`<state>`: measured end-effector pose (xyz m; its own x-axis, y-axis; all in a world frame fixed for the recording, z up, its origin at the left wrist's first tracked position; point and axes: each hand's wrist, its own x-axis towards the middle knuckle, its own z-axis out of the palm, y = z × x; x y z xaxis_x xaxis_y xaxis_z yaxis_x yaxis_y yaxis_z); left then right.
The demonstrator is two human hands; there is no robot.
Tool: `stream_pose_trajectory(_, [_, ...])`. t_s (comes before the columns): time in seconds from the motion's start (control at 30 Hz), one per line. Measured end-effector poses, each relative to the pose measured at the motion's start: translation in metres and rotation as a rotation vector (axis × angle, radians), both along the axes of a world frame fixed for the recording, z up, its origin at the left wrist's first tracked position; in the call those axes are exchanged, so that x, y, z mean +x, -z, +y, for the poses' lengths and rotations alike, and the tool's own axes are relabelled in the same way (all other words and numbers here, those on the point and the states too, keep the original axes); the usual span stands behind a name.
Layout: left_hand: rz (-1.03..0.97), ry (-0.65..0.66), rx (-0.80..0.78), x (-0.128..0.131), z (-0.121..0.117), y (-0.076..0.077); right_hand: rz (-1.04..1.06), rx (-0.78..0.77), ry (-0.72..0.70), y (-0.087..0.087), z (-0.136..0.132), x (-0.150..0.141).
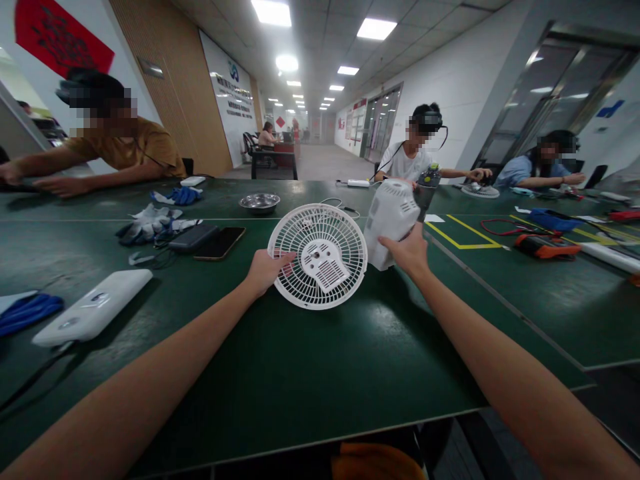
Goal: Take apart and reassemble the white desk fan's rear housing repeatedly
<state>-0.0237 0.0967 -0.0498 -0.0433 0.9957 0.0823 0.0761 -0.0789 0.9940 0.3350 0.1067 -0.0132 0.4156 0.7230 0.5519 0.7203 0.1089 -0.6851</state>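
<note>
My left hand (267, 270) is closed on the left rim of a round white plastic fan grille (345, 267), thumb over the bars. The grille is tilted up facing me, with a slotted plate at its centre. In my right hand (413, 257) is a white plastic housing (393, 210) with vent slots at its top, gripped on its right side. The housing stands just right of the grille, above the green table (300, 373). My right fingers are partly hidden behind it.
A steel bowl (259, 203), gloves (150, 223), a phone (220, 243) and a white power bank (95, 307) lie leftward. A dark bottle (427, 190) stands behind the housing. An orange multimeter (547, 246) lies at right. Several people sit around the table.
</note>
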Motion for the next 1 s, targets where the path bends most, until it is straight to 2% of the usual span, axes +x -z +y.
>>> stream_pose_trajectory(0.1, [-0.004,-0.012,-0.007,0.000,-0.001,-0.001,-0.001,-0.093,-0.012,0.009,0.001,-0.003])
stream_pose_trajectory(0.2, [-0.002,-0.012,-0.021,0.000,-0.002,-0.002,0.006,-0.064,-0.010,0.010,0.004,0.003])
stream_pose_trajectory(0.43, [-0.020,-0.004,0.012,0.001,0.001,0.002,0.015,0.040,0.075,0.000,0.009,0.052])
stream_pose_trajectory(0.6, [0.000,0.000,0.003,-0.001,0.003,0.003,0.016,0.002,0.106,-0.001,0.009,0.082])
stream_pose_trajectory(0.8, [0.010,-0.011,-0.005,-0.001,0.002,0.001,0.124,-0.048,0.084,0.006,0.018,0.098])
stream_pose_trajectory(0.9, [0.012,-0.009,-0.016,0.000,0.000,0.000,0.166,0.042,0.022,0.006,0.021,0.100])
stream_pose_trajectory(1.0, [0.029,-0.015,-0.030,0.001,-0.002,-0.003,0.120,0.181,0.015,0.001,0.020,0.098])
